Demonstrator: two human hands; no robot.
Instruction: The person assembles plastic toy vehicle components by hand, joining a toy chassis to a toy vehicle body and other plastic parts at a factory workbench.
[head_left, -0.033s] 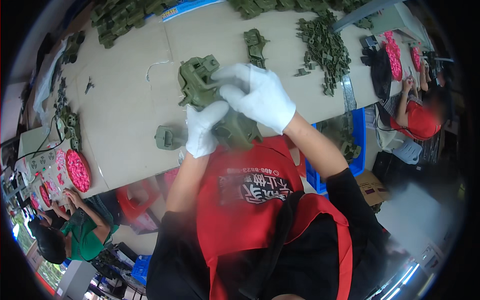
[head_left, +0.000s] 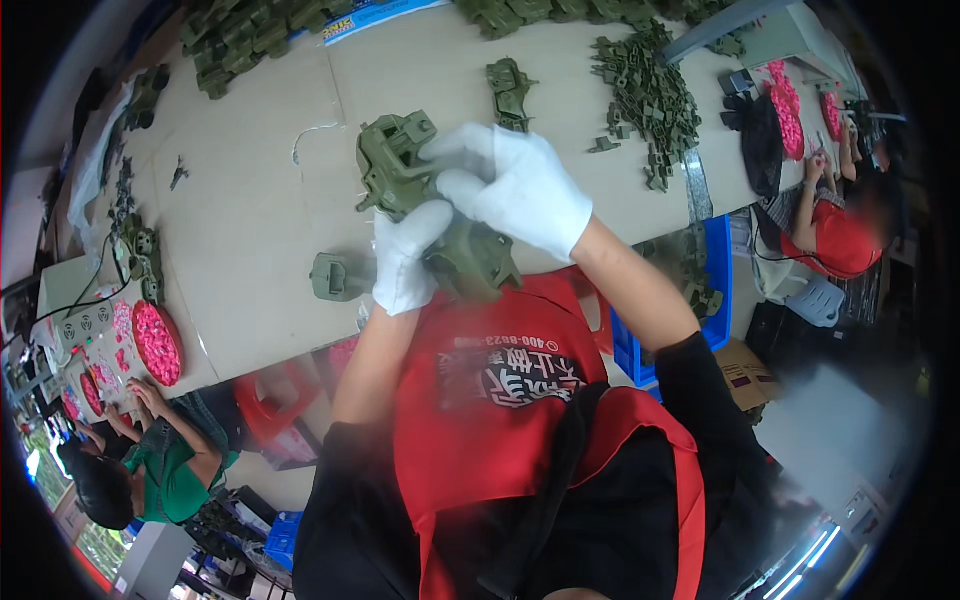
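Both my hands wear white gloves and grip one olive-green plastic assembly above the near edge of the cardboard-covered table. My left hand clasps it from below, beside its lower rounded part. My right hand covers its top right, fingers pressed onto the upper blocky part. A smaller green part lies on the table just left of my left hand.
Another green part lies further back. Piles of small green pieces and bigger green bodies line the far side. A blue bin stands at my right. Pink discs sit left. Co-workers sit lower left and right.
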